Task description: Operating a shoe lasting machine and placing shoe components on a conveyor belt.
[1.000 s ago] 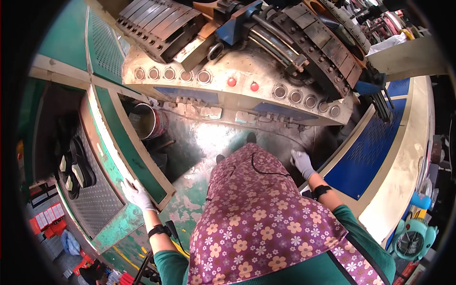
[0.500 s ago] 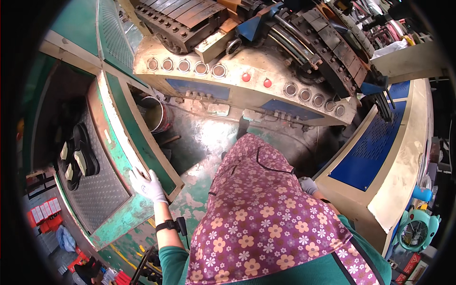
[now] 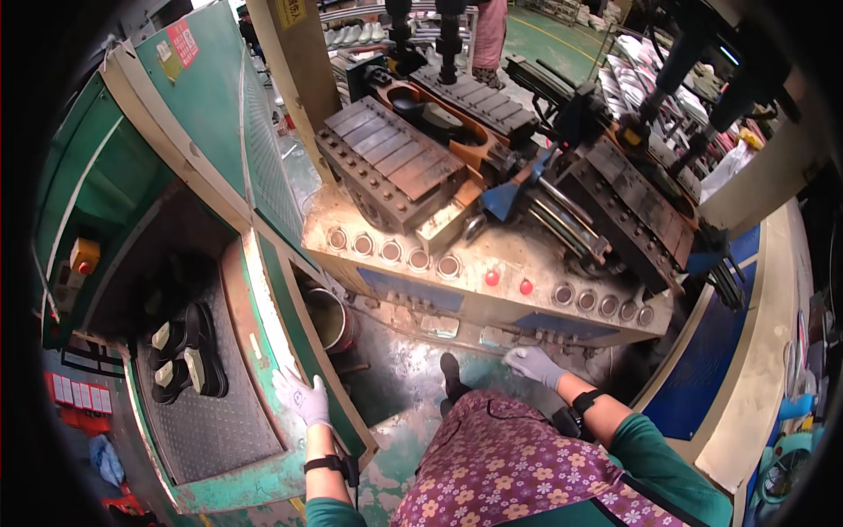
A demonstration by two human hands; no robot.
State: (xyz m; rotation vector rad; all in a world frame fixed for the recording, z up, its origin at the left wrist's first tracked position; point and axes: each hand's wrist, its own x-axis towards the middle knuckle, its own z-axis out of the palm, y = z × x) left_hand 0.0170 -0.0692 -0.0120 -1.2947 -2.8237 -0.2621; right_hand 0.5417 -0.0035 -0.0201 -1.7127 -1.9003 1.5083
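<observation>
My left hand [image 3: 301, 397], in a white glove, rests with spread fingers on the worn green edge [image 3: 268, 351] of a cabinet-like machine. Beside it, inside that machine, several dark shoes [image 3: 205, 351] with pale inner parts stand on a textured metal plate [image 3: 233, 439]. My right hand [image 3: 534, 365], also gloved, hangs over the floor before a cream-coloured machine [image 3: 527, 303]. Its fingers point left, loosely bent and apart, with nothing visible in them. On top of that machine are two metal clamping units, the left one [image 3: 395, 158] holding a dark shoe-shaped piece [image 3: 430, 116].
Round dials [image 3: 391, 251] and two red buttons [image 3: 493, 278] line the cream machine's front. A bucket [image 3: 327, 321] stands between the two machines. A cream cabinet with a blue perforated panel [image 3: 694, 386] is at the right. Racks of shoes and a person's legs [image 3: 489, 39] appear beyond.
My view has tilted up and turned left. The right hand has come forward from beside my apron to the front of the cream machine. My left hand stays on the green edge.
</observation>
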